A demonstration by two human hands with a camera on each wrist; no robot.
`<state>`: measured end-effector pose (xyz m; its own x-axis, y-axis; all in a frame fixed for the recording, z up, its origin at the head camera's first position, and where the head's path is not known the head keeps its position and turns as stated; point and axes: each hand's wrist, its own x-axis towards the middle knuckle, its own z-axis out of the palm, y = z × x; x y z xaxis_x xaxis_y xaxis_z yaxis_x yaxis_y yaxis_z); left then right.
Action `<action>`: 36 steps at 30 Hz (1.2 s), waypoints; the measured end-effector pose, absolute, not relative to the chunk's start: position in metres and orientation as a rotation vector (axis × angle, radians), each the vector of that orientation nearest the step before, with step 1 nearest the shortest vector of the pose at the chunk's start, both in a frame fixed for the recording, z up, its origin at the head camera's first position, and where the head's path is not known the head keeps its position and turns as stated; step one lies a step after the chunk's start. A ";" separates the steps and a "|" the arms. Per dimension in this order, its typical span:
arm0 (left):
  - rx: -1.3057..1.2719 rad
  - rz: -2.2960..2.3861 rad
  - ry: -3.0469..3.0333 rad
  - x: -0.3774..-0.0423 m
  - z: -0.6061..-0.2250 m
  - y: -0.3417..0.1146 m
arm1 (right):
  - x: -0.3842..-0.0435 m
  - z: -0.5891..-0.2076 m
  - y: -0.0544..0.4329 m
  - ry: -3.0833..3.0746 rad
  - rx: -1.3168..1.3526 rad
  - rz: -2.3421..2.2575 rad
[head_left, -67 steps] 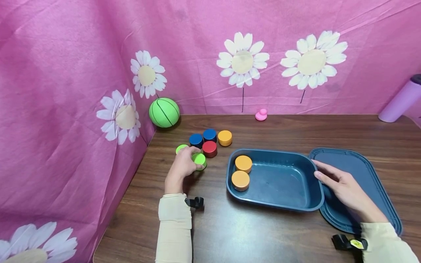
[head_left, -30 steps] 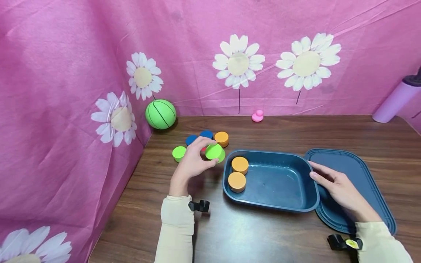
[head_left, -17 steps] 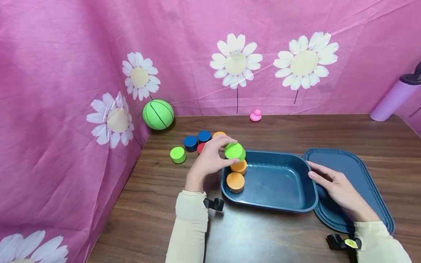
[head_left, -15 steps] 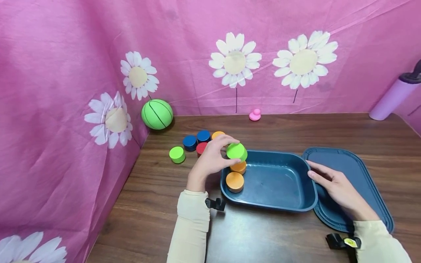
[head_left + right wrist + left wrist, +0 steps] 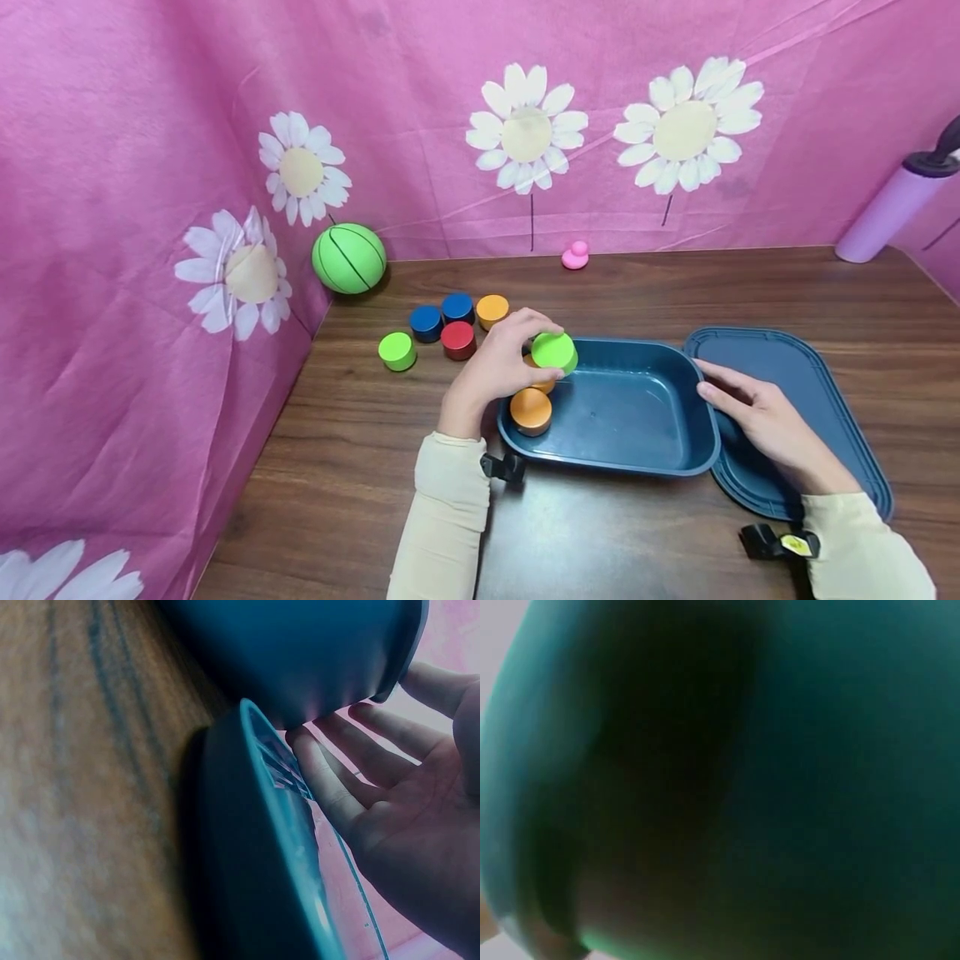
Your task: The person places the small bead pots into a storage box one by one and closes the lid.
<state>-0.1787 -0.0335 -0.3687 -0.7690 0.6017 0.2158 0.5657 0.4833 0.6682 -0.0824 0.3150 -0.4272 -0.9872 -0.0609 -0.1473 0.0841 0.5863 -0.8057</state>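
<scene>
My left hand (image 5: 497, 360) pinches a short green cylinder (image 5: 553, 353) between thumb and fingers. It holds the cylinder over the left end of a dark blue plastic container (image 5: 630, 425). Inside that end sit two orange cylinders, the near one (image 5: 531, 411) in plain sight and the far one (image 5: 545, 386) partly covered by my left hand. At the container's right end my right hand (image 5: 772, 423) grips the rim, thumb on the rim and fingers along the outer wall, as the right wrist view shows. The left wrist view is a dark, blurred teal surface.
Left of the container stand another green cylinder (image 5: 397, 352), a red one (image 5: 458, 340), two blue ones (image 5: 426, 322) and an orange one (image 5: 492, 311). A blue lid (image 5: 806, 379) lies at right. Behind are a green ball (image 5: 348, 258), a pink duck (image 5: 575, 256) and a purple pump (image 5: 888, 215).
My left hand took the nearer green cylinder, lifted it and carried it right, from beside the red one to above the container's left end. My right hand stays at the container's rim.
</scene>
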 end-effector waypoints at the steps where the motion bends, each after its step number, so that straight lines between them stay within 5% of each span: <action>1: 1.053 1.160 2.674 -0.179 -0.369 -0.034 | -0.083 -0.427 0.315 2.656 0.016 -1.361; 36: 1.082 1.012 2.647 -0.184 -0.383 -0.018 | -0.084 -0.431 0.316 2.677 0.023 -1.340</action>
